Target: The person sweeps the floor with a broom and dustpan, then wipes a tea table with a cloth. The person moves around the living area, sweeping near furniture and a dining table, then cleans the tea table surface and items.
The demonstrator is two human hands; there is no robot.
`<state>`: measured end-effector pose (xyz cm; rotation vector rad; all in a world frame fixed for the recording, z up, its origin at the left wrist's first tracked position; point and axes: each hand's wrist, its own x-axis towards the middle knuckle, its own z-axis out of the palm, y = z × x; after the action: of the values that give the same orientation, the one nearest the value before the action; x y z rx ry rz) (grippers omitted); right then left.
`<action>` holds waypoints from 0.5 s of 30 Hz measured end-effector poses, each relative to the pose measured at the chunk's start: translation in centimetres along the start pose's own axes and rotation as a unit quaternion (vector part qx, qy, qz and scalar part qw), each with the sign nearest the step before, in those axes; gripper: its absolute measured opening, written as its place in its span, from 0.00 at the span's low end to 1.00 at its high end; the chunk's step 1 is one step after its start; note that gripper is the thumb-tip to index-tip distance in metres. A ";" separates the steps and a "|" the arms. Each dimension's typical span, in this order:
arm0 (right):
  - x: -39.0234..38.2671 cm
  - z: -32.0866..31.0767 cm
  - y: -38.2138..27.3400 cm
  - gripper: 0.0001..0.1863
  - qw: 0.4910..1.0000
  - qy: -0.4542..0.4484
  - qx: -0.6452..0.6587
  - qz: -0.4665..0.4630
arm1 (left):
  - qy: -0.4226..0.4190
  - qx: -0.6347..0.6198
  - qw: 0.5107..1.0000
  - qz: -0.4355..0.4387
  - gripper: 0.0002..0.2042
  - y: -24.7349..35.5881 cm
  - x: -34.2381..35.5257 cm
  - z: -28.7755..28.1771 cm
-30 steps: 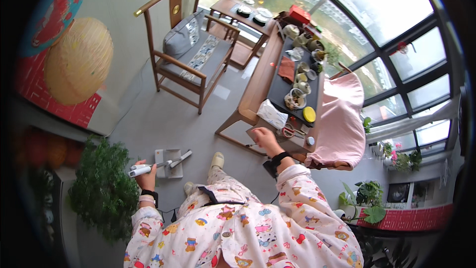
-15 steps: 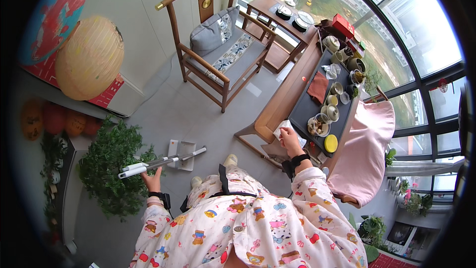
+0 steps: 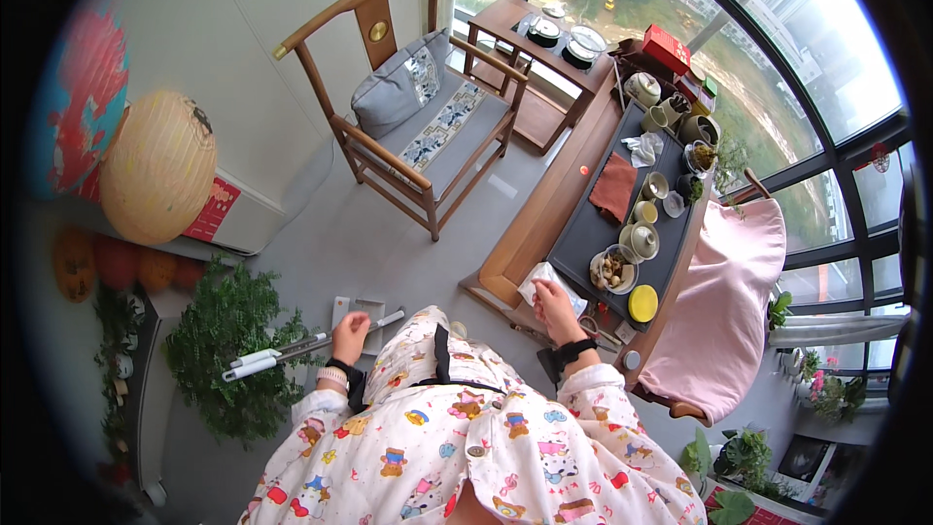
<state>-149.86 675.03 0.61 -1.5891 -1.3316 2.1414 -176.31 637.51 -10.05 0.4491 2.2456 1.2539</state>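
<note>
My left hand is raised in front of a long-handled broom-and-dustpan set, its fingers curled in with nothing visible in them. It covers part of the grey-and-white handles, whose white grip ends lie to its left over a leafy plant. The pale dustpan shows just beyond the hand. At the near end of the wooden tea table, my right hand has its fingers pinched on a crumpled white tissue. Close by on the table are a clear tub of small brown pieces and a yellow lid.
The wooden table bears a dark tray with cups, a lidded bowl and a rust-coloured cloth. A wooden armchair stands ahead. A pink-covered chair is at right, a bushy plant and paper lantern at left.
My left hand has come off the handles' grip ends and moved right, its fingers now curled. My right hand has shifted slightly nearer along with the tissue. The view has shifted a little.
</note>
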 end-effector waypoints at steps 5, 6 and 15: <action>-1.3 -0.2 1.1 0.12 1.000 -0.002 0.015 0.027 | 0.002 -0.026 0.991 0.132 0.06 12.1 10.1 1.1; -1.5 -0.2 1.3 0.12 0.999 -0.004 0.015 0.029 | 0.005 -0.022 0.987 0.158 0.06 14.0 12.1 1.1; -0.8 0.9 0.6 0.14 0.984 0.107 0.143 0.021 | -0.095 -0.037 0.969 0.226 0.05 25.4 27.7 4.5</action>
<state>-150.07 673.77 0.76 -1.6810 -0.8890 2.0059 -195.18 668.07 1.97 1.0512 1.9878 1.4357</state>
